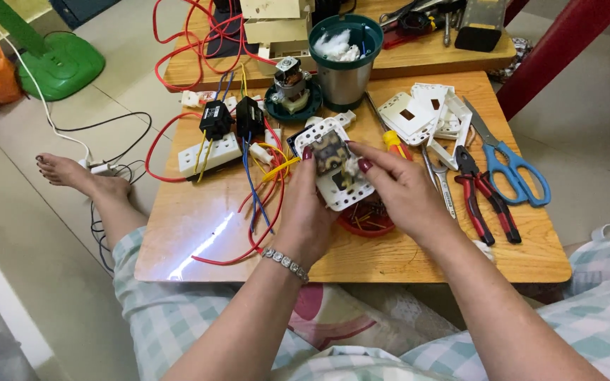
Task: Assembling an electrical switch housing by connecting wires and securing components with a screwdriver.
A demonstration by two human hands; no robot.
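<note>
Left hand: the left hand (305, 215) is closed around the lower left edge of a white perforated switch plate (337, 173), thumb up along its side, holding it above the counter (199, 226).
Right hand: the right hand (400, 187) comes in from the right, its fingertips (365, 166) pinched on a small brass-and-white part at the plate's middle.
Where the plate is: between the two hands, lifted off the counter, just over a small red dish (368, 222) that seems to hold screws.
Long axis: the plate runs from upper left to lower right, tilted toward the person.
Which hand is nearer: both touch it; the left carries it, the right works on its face.
Wires: red, blue and yellow wires (259, 190) lie just left of the left hand, running to a white socket strip (210, 154) and two black blocks (231, 118).
Tools on the right: red-handled pliers (485, 201), blue scissors (513, 169), a spanner (440, 180) and a yellow-handled screwdriver (390, 137), all near the right hand but apart from it.
Behind: a steel cup with a green rim (344, 60), a small motor (291, 88) and loose white plates (425, 113).
</note>
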